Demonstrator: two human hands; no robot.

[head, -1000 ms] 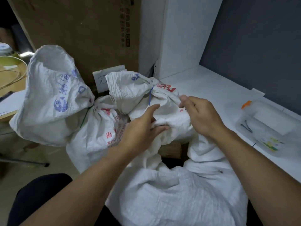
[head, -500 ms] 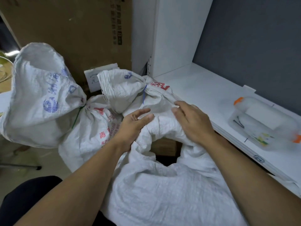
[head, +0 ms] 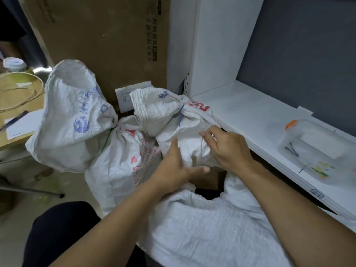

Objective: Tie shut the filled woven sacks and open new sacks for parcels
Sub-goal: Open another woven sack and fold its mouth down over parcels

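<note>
A person gathers the far rim of an open sack (head: 202,228) lying across the lap, with a brown parcel (head: 217,178) showing in its mouth. The left hand (head: 177,166) rests against the fabric, fingers straight and thumb spread. The right hand (head: 229,149) curls its fingers into a fold, apparently pinching it. Behind stand two filled sacks, one closed with a blue tie (head: 180,117) and one with a green tie (head: 107,140). With only one hand gripping, the slick weave could slip free before the neck is bunched. Neither hand holds a tie.
</note>
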